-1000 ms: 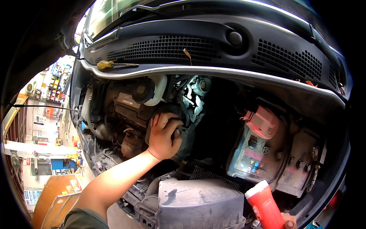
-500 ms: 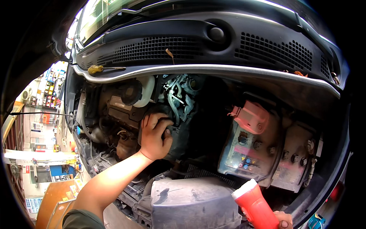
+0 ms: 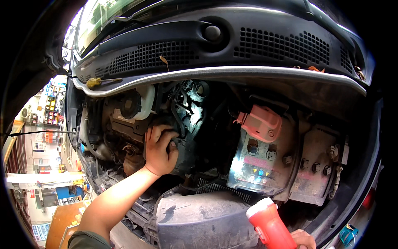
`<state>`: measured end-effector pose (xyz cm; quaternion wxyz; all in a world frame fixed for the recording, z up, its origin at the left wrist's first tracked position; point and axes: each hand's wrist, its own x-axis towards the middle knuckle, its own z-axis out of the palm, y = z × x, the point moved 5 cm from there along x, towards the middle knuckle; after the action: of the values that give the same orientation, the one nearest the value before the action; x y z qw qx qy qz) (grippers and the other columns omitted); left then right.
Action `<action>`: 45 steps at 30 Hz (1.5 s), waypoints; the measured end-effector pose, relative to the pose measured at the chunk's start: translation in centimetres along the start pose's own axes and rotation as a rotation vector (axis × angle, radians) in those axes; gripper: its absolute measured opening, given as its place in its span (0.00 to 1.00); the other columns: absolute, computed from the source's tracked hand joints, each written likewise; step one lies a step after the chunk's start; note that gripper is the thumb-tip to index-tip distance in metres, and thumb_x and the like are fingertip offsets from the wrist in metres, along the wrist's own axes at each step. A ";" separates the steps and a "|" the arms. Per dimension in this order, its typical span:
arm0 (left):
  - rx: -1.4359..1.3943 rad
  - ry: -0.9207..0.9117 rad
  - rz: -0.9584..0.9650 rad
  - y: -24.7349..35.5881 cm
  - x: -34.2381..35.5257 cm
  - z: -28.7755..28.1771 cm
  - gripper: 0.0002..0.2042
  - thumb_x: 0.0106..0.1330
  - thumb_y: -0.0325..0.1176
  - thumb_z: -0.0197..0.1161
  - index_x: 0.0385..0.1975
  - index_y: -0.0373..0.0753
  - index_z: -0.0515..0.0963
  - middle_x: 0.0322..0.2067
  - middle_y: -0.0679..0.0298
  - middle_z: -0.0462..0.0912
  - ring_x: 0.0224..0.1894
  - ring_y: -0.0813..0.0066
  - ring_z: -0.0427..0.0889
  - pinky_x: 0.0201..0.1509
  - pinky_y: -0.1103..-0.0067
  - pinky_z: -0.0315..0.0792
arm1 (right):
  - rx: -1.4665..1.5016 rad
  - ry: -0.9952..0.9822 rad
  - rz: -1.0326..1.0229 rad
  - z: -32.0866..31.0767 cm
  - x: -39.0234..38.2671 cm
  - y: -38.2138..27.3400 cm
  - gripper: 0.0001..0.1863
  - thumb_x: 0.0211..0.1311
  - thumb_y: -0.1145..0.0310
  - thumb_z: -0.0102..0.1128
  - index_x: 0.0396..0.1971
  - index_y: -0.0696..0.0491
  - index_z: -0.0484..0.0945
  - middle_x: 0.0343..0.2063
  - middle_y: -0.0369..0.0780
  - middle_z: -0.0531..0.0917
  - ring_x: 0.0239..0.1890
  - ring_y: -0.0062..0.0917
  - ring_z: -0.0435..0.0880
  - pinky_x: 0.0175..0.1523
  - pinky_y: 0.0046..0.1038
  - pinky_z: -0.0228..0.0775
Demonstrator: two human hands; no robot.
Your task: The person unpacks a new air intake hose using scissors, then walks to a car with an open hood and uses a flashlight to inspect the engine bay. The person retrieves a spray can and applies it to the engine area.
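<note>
My left hand [image 3: 159, 149] reaches deep into a car's open engine bay, fingers curled around a dark engine part [image 3: 182, 145] beneath a tangle of black hoses; what the fingertips grip is hidden. My right hand [image 3: 304, 239] sits at the bottom right edge, closed around a red torch [image 3: 269, 226] whose white rim points up toward the car battery [image 3: 259, 166]. The battery's face is brightly lit. A pink terminal cover [image 3: 261, 123] sits above it.
A white coolant reservoir with a black cap [image 3: 139, 101] stands left of the hoses. A yellow-handled screwdriver [image 3: 99, 81] lies on the cowl ledge. A grey plastic cover [image 3: 203, 220] fills the front. The raised bonnet edge curves on the left, workshop shelves beyond.
The view has shifted, sliding the engine bay leftward in frame. My left hand stays on the same engine part. The torch has come further up and left, now lighting the battery.
</note>
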<state>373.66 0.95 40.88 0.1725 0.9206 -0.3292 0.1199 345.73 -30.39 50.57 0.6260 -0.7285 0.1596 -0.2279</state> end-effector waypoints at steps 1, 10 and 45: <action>0.000 -0.002 -0.002 0.0 0.0 0.0 0.14 0.55 0.26 0.59 0.42 0.37 0.83 0.50 0.51 0.79 0.52 0.48 0.76 0.61 0.61 0.68 | 0.009 -0.028 0.027 -0.2 0.1 0.2 0.28 0.78 0.50 0.53 0.34 0.64 0.83 0.26 0.47 0.85 0.27 0.30 0.83 0.33 0.31 0.74; -0.011 0.029 0.019 -0.2 0.2 0.1 0.14 0.53 0.25 0.61 0.41 0.40 0.84 0.50 0.55 0.79 0.50 0.49 0.76 0.57 0.61 0.68 | 0.059 -0.423 0.277 -3.4 0.9 1.9 0.27 0.80 0.50 0.50 0.41 0.62 0.84 0.32 0.48 0.87 0.31 0.33 0.84 0.39 0.33 0.75; -1.508 0.042 -0.966 18.1 -58.8 -28.3 0.20 0.84 0.48 0.58 0.53 0.35 0.82 0.44 0.59 0.88 0.49 0.68 0.86 0.57 0.70 0.79 | -0.207 -0.442 -0.648 16.5 -46.3 -14.2 0.26 0.44 0.61 0.88 0.44 0.50 0.86 0.35 0.40 0.87 0.28 0.35 0.87 0.30 0.35 0.79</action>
<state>314.54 32.28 51.31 0.7693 0.5984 0.1060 -0.1972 314.65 9.74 56.62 0.4643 -0.8318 -0.1947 -0.2339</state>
